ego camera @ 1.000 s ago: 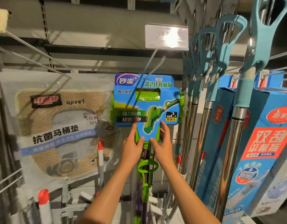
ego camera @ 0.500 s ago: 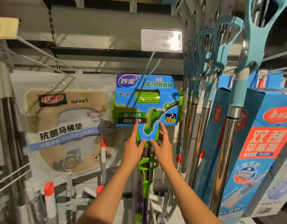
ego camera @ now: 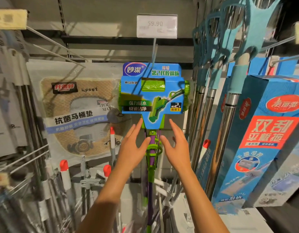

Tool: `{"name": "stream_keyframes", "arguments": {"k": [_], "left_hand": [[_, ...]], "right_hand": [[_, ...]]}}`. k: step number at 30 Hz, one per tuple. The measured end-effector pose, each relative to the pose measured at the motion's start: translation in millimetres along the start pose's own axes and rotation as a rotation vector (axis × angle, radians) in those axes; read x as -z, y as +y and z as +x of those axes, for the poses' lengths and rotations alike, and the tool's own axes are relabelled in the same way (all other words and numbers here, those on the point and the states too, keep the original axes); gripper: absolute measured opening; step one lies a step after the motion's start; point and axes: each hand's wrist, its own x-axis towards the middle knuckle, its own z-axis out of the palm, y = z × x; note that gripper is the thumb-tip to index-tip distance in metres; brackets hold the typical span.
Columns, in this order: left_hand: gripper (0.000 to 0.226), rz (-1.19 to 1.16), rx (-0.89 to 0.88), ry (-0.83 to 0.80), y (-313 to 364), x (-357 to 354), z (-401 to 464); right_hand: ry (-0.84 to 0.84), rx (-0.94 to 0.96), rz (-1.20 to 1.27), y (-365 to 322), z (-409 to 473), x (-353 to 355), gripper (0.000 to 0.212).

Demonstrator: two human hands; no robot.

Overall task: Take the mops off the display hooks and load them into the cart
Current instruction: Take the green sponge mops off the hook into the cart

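Note:
A green sponge mop with a blue cardboard sleeve [ego camera: 153, 96] hangs head-up on a display hook [ego camera: 153, 51] in the middle of the rack. Its green and purple handle [ego camera: 151, 163] runs straight down. My left hand [ego camera: 133, 145] is just left of the handle below the sleeve, fingers straight and spread. My right hand [ego camera: 174, 143] mirrors it on the right side. Neither hand grips the mop; both sit a little apart from the sleeve's lower tab. No cart is in view.
Teal-handled steel mops [ego camera: 229, 91] hang in a row on the right, with blue flat-mop boxes [ego camera: 269, 145] beside them. A bagged toilet seat mat [ego camera: 78, 115] hangs on the left. Red-tipped poles [ego camera: 64, 174] and bare wire hooks [ego camera: 49, 41] fill the lower and upper left.
Both hands have slipped down off the blue sleeve's lower tab and spread apart to either side of the handle. The view has come closer to the mop.

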Motion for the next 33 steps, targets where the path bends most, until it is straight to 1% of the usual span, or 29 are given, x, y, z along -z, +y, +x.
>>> {"name": "stream_keyframes", "arguments": {"k": [3, 6, 8, 9, 11, 12, 14, 16, 21, 26, 29, 33], "left_hand": [[0.070, 0.197, 0.019, -0.012, 14, 14, -49], [0.071, 0.396, 0.026, -0.031, 21, 22, -90], [0.072, 0.485, 0.069, -0.040, 21, 27, -117], [0.072, 0.513, 0.056, -0.022, 21, 30, -128], [0.072, 0.587, -0.047, 0.043, 16, 37, -154], [0.074, 0.653, -0.066, 0.056, 10, 41, -170], [0.076, 0.745, -0.045, 0.048, 0, 52, -196], [0.075, 0.765, -0.036, 0.041, -6, 63, -221], [0.080, 0.815, 0.101, 0.000, -7, 102, -262], [0.082, 0.816, 0.201, 0.062, -7, 151, -304], [0.081, 0.829, 0.274, 0.114, -8, 191, -336], [0.081, 0.853, 0.409, 0.217, -6, 261, -400]], "right_hand": [[-0.037, 0.037, -0.062, -16, -34, 17, 0.058], [-0.087, 0.062, -0.121, -26, -72, 25, 0.063], [-0.134, 0.052, -0.151, -28, -101, 25, 0.067], [-0.154, 0.044, -0.157, -30, -112, 25, 0.068], [-0.201, 0.030, -0.169, -33, -136, 21, 0.074], [-0.232, 0.020, -0.185, -34, -150, 19, 0.077], [-0.278, 0.005, -0.196, -36, -171, 14, 0.074], [-0.319, 0.008, -0.201, -39, -192, 7, 0.073], [-0.413, 0.048, -0.199, -61, -230, -16, 0.076], [-0.493, 0.158, -0.153, -107, -251, -48, 0.075], [-0.542, 0.197, -0.106, -141, -271, -77, 0.075], [-0.612, 0.265, 0.017, -199, -318, -125, 0.079]]}}
